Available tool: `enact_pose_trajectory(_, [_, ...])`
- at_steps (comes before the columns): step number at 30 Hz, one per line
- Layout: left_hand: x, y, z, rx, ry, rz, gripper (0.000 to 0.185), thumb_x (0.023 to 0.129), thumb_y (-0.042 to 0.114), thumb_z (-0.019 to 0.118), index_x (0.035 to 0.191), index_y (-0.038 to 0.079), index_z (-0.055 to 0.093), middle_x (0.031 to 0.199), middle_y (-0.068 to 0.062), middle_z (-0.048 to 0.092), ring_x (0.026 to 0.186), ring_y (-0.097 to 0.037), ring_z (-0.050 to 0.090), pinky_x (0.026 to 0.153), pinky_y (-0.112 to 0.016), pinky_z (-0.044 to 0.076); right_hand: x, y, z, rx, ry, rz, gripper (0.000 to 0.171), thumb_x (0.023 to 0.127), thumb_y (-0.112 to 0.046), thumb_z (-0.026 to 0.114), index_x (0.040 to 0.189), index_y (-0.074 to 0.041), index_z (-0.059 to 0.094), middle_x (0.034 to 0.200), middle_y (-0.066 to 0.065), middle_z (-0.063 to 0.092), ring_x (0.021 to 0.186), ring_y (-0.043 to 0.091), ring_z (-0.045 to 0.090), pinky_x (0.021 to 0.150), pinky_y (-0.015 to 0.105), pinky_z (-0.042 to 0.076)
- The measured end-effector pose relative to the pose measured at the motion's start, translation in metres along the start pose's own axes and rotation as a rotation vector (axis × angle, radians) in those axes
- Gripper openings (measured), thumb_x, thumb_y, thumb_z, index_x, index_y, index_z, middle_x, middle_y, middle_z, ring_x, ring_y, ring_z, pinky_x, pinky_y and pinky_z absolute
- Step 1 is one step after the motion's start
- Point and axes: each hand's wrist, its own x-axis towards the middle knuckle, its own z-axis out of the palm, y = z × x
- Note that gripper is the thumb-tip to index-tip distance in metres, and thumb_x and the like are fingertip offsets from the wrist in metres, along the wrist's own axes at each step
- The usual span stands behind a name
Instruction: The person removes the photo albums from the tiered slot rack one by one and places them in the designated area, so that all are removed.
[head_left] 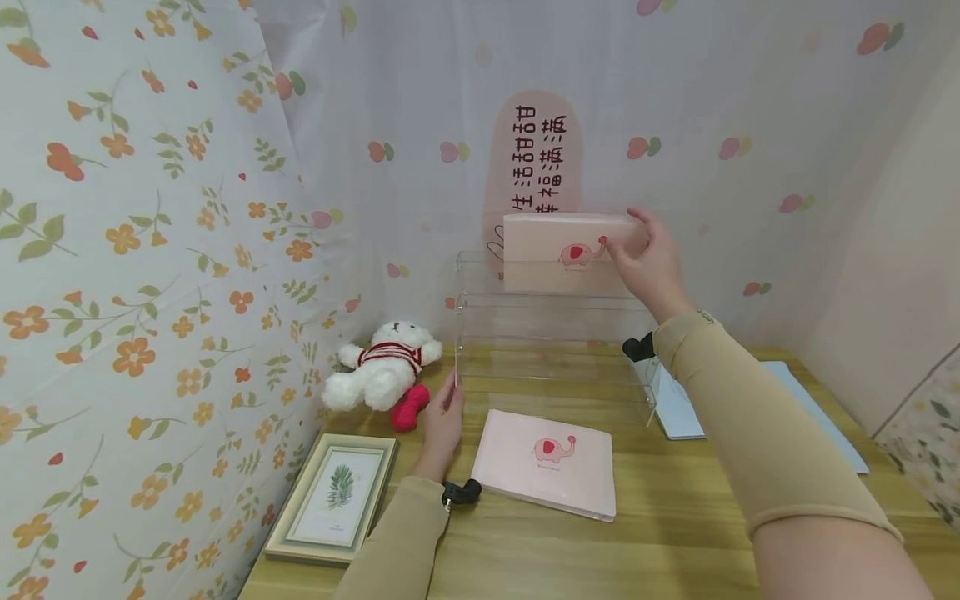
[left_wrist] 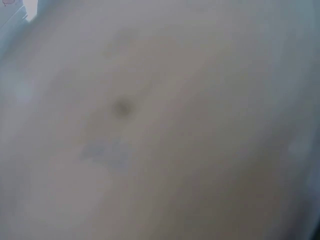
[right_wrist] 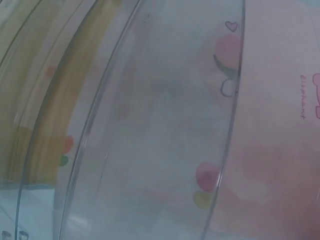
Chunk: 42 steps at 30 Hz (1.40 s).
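Note:
In the head view, my right hand (head_left: 652, 265) pinches the right end of a pink booklet (head_left: 536, 242) with an elephant drawing. The booklet is upright at the top tier of a clear tiered display rack (head_left: 555, 321), its lower part behind the see-through front lip. The right wrist view shows the rack's clear edges and the booklet's pink cover (right_wrist: 280, 150). My left hand (head_left: 441, 425) lies against the rack's lower left side, fingers pointing up along the panel. A second pink booklet (head_left: 517, 462) lies flat before the rack. The left wrist view is only a blur.
A framed leaf picture (head_left: 341, 493) lies at the front left. Behind it are a white plush toy (head_left: 386, 371) in a striped top and a red bow-shaped thing (head_left: 410, 408). Pale blue flat items (head_left: 813, 408) lie right of the rack. Patterned cloth hangs behind the table.

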Motion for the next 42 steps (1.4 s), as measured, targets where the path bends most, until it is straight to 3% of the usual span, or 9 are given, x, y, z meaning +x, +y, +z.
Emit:
enact_pose_trajectory(3, [0.001,0.001,0.001,-0.011,-0.004,-0.007,0.047,0.113,0.024,0.061,0.160,0.024,0.060,0.161,-0.013,0.062,0.154,-0.041,0.054,0.125,-0.057,0.049,0.001,0.000,0.000,-0.014,0.001,-0.011,0.066,0.108,-0.032,0.070,0.167,-0.019,0.044,0.175,0.013,0.042,0.159,0.039,0.042,0.135,0.063,0.036])
enact_pose_trajectory(9, [0.002,0.001,0.002,0.006,0.000,-0.019,0.047,0.113,0.020,0.061,0.160,0.023,0.061,0.161,-0.013,0.062,0.154,-0.041,0.053,0.127,-0.057,0.047,0.000,0.002,-0.004,-0.030,-0.012,0.005,0.059,0.109,-0.031,0.071,0.160,-0.015,0.048,0.162,0.019,0.053,0.137,0.041,0.053,0.126,0.062,0.047])
enact_pose_trajectory(14, [0.001,0.001,0.001,0.032,0.016,-0.013,0.045,0.113,0.024,0.061,0.159,0.024,0.062,0.159,-0.014,0.064,0.151,-0.043,0.056,0.125,-0.057,0.050,0.000,0.002,-0.002,-0.033,-0.014,0.015,0.057,0.109,-0.031,0.070,0.159,-0.014,0.048,0.161,0.020,0.055,0.141,0.041,0.055,0.127,0.062,0.047])
enact_pose_trajectory(18, [0.001,0.002,0.000,-0.006,-0.010,-0.052,0.047,0.114,0.024,0.061,0.161,0.026,0.059,0.163,-0.012,0.061,0.156,-0.038,0.051,0.129,-0.056,0.045,0.000,0.002,0.001,-0.016,-0.006,0.039,0.055,0.110,-0.031,0.069,0.159,-0.016,0.048,0.161,0.019,0.055,0.140,0.039,0.055,0.127,0.060,0.048])
enact_pose_trajectory(27, [0.001,0.006,0.000,-0.011,-0.012,-0.085,0.047,0.113,0.025,0.062,0.160,0.024,0.060,0.162,-0.011,0.062,0.155,-0.035,0.054,0.128,-0.054,0.047,0.000,-0.006,0.007,0.074,0.105,0.123,0.043,0.108,-0.020,0.072,0.148,-0.015,0.059,0.143,0.021,0.061,0.130,0.033,0.056,0.119,0.049,0.052])
enact_pose_trajectory(35, [0.000,0.007,0.003,-0.021,-0.008,-0.073,0.046,0.114,0.024,0.061,0.160,0.023,0.060,0.162,-0.008,0.062,0.155,-0.034,0.054,0.128,-0.054,0.047,0.004,-0.012,0.009,0.144,0.166,0.202,0.036,0.106,-0.010,0.070,0.140,-0.019,0.062,0.156,0.013,0.059,0.141,0.027,0.054,0.125,0.046,0.051])
enact_pose_trajectory(42, [0.000,0.006,0.002,0.034,0.013,-0.044,0.046,0.113,0.024,0.061,0.159,0.026,0.061,0.159,-0.014,0.064,0.150,-0.042,0.057,0.124,-0.058,0.050,0.001,-0.017,0.008,0.223,0.227,0.189,0.038,0.104,0.000,0.056,0.132,-0.025,0.064,0.141,0.005,0.062,0.130,0.017,0.055,0.110,0.036,0.056])
